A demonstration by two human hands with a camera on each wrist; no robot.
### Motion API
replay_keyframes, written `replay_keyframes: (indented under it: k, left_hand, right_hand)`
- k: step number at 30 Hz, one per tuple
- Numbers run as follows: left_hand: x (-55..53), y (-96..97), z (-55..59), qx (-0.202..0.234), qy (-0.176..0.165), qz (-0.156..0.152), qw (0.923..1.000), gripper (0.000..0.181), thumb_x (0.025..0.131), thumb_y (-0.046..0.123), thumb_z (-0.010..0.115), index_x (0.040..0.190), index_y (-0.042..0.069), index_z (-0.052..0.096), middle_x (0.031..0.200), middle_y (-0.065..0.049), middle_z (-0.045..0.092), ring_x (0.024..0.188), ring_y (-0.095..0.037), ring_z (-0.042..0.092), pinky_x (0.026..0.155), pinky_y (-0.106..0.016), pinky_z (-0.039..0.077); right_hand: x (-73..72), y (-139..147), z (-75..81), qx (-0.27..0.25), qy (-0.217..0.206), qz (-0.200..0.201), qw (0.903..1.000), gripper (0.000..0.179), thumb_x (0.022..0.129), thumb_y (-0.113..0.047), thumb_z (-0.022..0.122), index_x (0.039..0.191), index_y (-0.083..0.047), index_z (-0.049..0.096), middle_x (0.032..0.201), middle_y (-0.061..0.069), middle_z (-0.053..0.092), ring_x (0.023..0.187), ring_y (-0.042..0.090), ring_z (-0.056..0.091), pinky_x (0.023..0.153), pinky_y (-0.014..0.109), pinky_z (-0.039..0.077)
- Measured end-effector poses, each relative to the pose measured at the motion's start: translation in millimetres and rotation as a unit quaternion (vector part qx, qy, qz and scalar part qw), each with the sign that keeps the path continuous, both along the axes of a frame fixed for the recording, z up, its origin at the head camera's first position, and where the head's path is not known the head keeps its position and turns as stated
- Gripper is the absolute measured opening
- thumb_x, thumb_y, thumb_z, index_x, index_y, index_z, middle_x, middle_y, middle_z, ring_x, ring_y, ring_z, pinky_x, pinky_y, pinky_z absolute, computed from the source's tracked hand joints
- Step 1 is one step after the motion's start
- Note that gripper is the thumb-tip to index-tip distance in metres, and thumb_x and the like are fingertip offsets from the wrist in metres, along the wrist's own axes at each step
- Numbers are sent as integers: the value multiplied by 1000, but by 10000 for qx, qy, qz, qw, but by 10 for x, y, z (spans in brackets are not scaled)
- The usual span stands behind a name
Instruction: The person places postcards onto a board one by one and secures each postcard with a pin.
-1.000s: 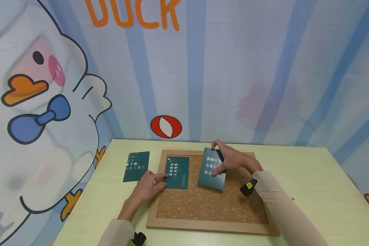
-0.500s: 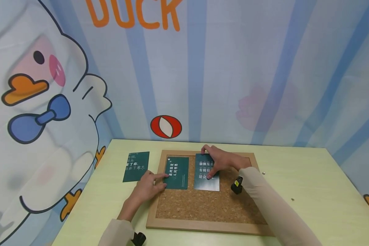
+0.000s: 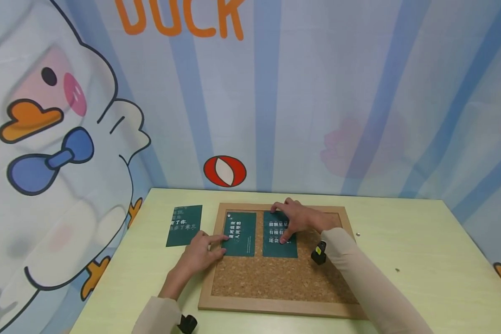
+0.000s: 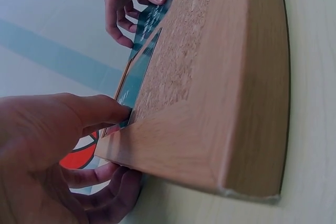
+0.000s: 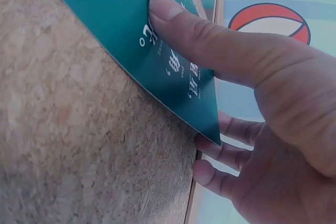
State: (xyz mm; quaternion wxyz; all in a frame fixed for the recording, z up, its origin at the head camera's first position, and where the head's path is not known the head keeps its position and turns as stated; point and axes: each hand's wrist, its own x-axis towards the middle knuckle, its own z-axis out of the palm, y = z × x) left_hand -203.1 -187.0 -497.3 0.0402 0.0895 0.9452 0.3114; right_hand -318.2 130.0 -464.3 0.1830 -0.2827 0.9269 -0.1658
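A framed corkboard (image 3: pixel 275 283) lies on the table. My left hand (image 3: pixel 202 253) grips its left edge, with one digit reaching over the frame onto a dark green postcard (image 3: pixel 246 236). That postcard lies flat at the upper left of the board, with a small pin (image 3: pixel 229 215) at its top left corner. My right hand (image 3: pixel 298 218) holds a second green postcard (image 3: pixel 271 250) beside it, thumb on the printed face and fingers around the top edge. In the right wrist view this second postcard (image 5: pixel 115 30) bends slightly, one corner close to the fingers.
Another green postcard (image 3: pixel 185 227) lies on the table left of the board. Two small shiny pieces, perhaps pins, lie to the right: one piece (image 3: pixel 357 234) by the frame, another piece (image 3: pixel 397 269) farther out. A printed duck backdrop (image 3: pixel 309 93) stands behind the table.
My right hand has moved left and down with its postcard, which now lies straighter and flatter on the cork beside the first one. My left hand has stayed in place.
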Motion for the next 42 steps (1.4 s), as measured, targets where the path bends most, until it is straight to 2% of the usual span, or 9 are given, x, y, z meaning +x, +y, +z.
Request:
replay_keyframes:
  k: [10,14,16,20,23,27,30,36,42]
  left_hand:
    - [-12,-3,40,121,-72,-124,9998,34,96,17,75,129,16,74,93,-7,50,87,-22,41,65,-36,38]
    - [-36,-8,72,81,-273,-205,9994,33,98,18,72,130,16,74,97,-7,52,90,-22,42,67,-36,39]
    - [-62,-22,110,111,-422,-365,9984,33,99,18,70,132,14,72,91,-8,53,81,-21,45,63,-34,39]
    - [-101,-29,212,11,-643,-572,9963,33,102,19,66,133,11,72,111,-14,68,80,-19,58,66,-36,50]
    - [-122,-3,283,-81,-928,-534,9942,32,103,20,64,133,12,71,136,-16,64,82,-27,66,69,-44,56]
    - [-159,48,388,-255,-1398,-470,9887,33,105,22,62,135,11,69,140,-17,61,76,-27,67,57,-39,58]
    - [-192,120,479,-708,-1469,-298,9862,35,105,25,63,137,12,68,143,-18,58,93,-27,66,59,-39,59]
    - [-316,365,634,-1726,-475,243,9835,43,100,34,69,138,13,68,134,-21,58,110,-40,60,90,-64,52]
    - [-546,619,657,-2071,417,-342,9768,48,97,41,74,139,20,67,126,-15,57,105,-33,56,86,-55,53]
  right_hand:
    - [45,-4,8,156,46,-64,9998,89,75,-40,95,150,-22,50,132,12,44,117,32,41,101,54,44]
    - [64,-15,15,252,75,-134,9996,89,75,-40,94,151,-22,50,133,12,44,119,32,41,102,54,44]
    - [67,-21,16,295,100,-150,9994,89,76,-39,94,151,-23,51,134,12,45,120,32,41,102,54,44]
    - [69,-30,13,352,129,-98,9992,89,76,-40,94,152,-22,51,134,11,45,120,31,42,102,54,45]
    - [76,-31,20,386,135,-57,9991,89,76,-40,94,151,-22,52,133,11,45,118,30,42,101,53,45]
    - [88,-34,30,417,160,-85,9990,89,76,-40,94,152,-22,52,135,12,45,117,30,41,102,53,44]
    - [104,-27,27,457,207,-104,9987,88,77,-40,93,153,-22,52,137,13,45,119,31,41,103,53,44]
    - [119,-16,2,586,352,-102,9976,88,78,-43,91,154,-24,51,138,13,45,119,30,42,102,52,44]
    - [140,-10,-1,619,424,-128,9971,87,79,-45,90,155,-26,51,137,13,42,114,30,39,98,49,44]
